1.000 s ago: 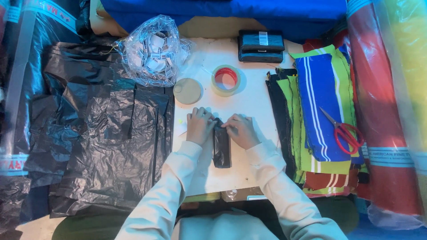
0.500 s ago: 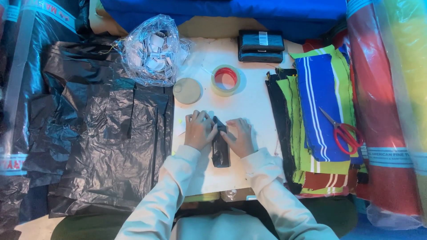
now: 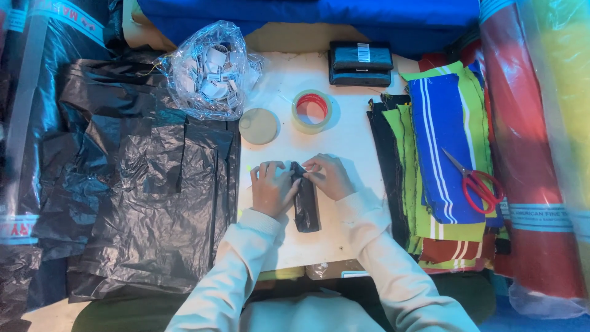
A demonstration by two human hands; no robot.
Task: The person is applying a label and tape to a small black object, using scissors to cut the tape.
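Black folded bundle (image 3: 305, 204) lay on the white table (image 3: 350, 132), pinched at its far end by both hands: left hand (image 3: 270, 187) pressed on its left edge, right hand (image 3: 329, 177) closed on its top right. Its long axis ran toward the person. Beyond it sat a tape roll (image 3: 312, 110); red scissors (image 3: 476, 184) lay well right.

Textile workshop, fabric rolls (image 3: 528, 147), stacked striped cloth swatches (image 3: 442, 154), red-handled scissors (image 3: 476, 184), tape roll (image 3: 311, 111)

Glossy black plastic packet (image 3: 306, 203), crinkled black plastic bags (image 3: 141, 184)
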